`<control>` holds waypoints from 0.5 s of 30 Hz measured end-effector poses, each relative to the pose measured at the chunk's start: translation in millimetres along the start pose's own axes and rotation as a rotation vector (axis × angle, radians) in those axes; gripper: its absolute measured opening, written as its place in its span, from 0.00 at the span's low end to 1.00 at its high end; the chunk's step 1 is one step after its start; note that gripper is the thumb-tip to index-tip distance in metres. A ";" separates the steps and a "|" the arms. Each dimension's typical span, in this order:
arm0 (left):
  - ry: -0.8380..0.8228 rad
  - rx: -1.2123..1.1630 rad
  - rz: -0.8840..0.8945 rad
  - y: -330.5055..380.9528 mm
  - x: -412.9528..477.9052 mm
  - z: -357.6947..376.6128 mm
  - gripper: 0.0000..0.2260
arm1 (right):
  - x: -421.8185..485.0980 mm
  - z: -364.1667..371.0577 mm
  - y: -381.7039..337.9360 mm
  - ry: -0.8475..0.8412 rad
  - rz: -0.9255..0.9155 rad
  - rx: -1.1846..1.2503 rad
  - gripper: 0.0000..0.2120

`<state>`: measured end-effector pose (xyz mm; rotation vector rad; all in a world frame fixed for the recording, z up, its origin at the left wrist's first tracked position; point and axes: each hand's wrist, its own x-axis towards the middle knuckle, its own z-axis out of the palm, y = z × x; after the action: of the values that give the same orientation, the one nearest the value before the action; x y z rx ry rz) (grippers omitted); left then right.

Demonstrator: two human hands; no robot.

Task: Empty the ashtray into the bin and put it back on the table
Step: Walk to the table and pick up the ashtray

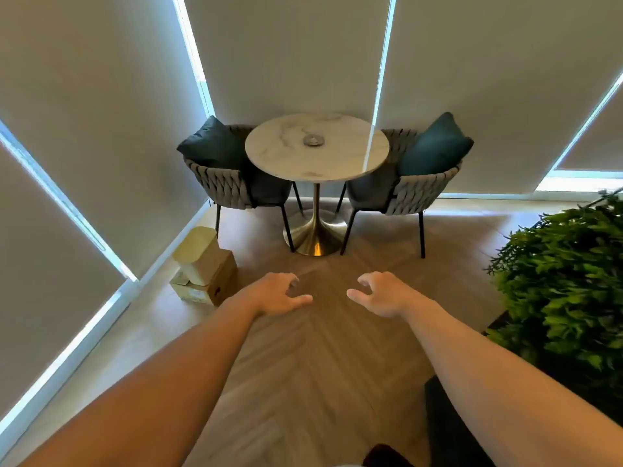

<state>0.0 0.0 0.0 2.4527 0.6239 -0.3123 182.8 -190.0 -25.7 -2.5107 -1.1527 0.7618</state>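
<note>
A small grey ashtray sits near the middle of a round white marble table on a gold pedestal, straight ahead. A cream bin with a pale lid stands on the floor to the left, near the wall. My left hand and my right hand reach out in front of me over the wooden floor, well short of the table. Both hands are empty, with the fingers apart and curled.
Two woven chairs with dark blue cushions flank the table, one at the left and one at the right. A brown cardboard box sits beside the bin. A leafy green plant stands at the right. Blinds cover the windows.
</note>
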 end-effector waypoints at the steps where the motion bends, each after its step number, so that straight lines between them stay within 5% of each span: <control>1: -0.013 0.005 -0.015 -1.5 2.9 2.2 0.32 | 2.8 2.8 0.4 -0.020 0.015 -0.002 0.36; 15: -0.202 0.012 -0.142 -33.4 92.1 32.2 0.31 | 90.6 31.6 42.8 -0.244 0.101 0.031 0.39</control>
<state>60.3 38.4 -74.4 2.3543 0.7093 -0.6135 240.7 -147.5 -102.4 -2.5183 -1.0831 1.1300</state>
